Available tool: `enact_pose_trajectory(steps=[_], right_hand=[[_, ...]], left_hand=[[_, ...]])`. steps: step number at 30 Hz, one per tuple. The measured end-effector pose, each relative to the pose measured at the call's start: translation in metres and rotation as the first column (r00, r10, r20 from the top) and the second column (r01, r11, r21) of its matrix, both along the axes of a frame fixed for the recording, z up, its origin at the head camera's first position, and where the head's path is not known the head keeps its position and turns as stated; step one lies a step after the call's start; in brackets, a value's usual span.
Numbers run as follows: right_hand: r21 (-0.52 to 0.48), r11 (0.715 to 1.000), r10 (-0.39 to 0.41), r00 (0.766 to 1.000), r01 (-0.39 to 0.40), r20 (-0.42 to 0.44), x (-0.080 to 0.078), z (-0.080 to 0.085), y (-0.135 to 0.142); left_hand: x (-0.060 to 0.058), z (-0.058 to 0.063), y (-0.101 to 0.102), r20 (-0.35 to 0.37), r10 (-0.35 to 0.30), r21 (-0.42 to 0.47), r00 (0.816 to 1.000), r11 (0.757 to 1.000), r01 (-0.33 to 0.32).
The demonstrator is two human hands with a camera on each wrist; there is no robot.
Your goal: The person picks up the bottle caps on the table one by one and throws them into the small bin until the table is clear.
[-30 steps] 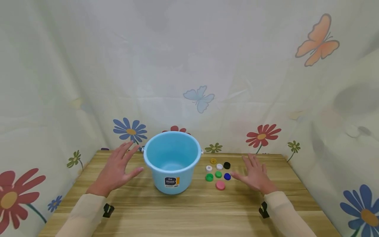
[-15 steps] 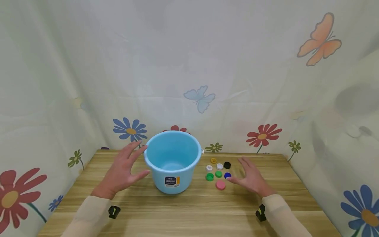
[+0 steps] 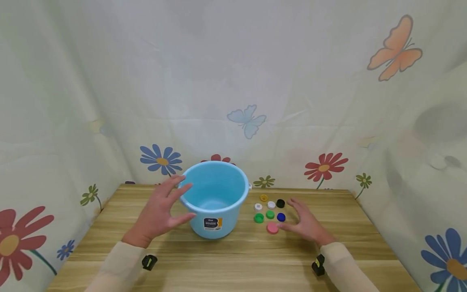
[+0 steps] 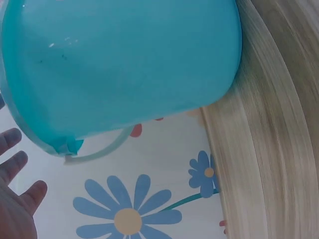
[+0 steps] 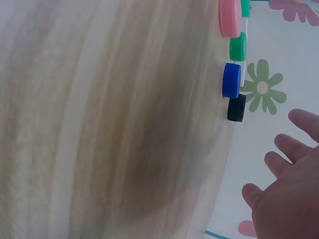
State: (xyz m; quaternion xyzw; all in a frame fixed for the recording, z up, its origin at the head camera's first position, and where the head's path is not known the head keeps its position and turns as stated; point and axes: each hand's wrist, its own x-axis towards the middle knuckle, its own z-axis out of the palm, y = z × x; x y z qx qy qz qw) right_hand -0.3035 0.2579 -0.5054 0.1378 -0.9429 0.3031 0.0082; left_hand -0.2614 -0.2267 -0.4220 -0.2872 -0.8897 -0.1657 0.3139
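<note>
A light blue bucket with a label on its front stands upright on the table, its inside bare. My left hand, fingers spread and thumb apart, is at the bucket's left side and overlaps the rim in the head view. Several bottle caps lie grouped right of the bucket: a pink cap, a blue cap, a black cap, a yellow cap, plus green and white ones. My right hand hovers just right of them, fingers extended, thumb tip at the pink cap. Neither hand holds anything.
The wooden table ends at a white curtain printed with flowers and butterflies, which closes in the back and both sides. The bucket's handle hangs at its far side. A black wrist device sits under each sleeve.
My left hand has moved right, closer to the bucket's rim. My right hand has moved left toward the caps, its thumb passing from the blue cap to the pink one. Bucket and caps stay put.
</note>
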Motion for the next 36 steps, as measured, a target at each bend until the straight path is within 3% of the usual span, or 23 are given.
enact_pose_trajectory(steps=[11,36], right_hand=[[-0.042,0.999,0.010,0.999,-0.008,0.037,0.005,-0.001,-0.008],[-0.036,0.999,0.038,0.999,-0.038,-0.006,0.002,-0.010,-0.012]], left_hand=[[0.002,-0.004,0.014,-0.038,-0.011,0.035,0.999,0.999,0.012],[0.007,-0.009,0.023,-0.162,-0.047,0.082,0.986,0.995,0.061]])
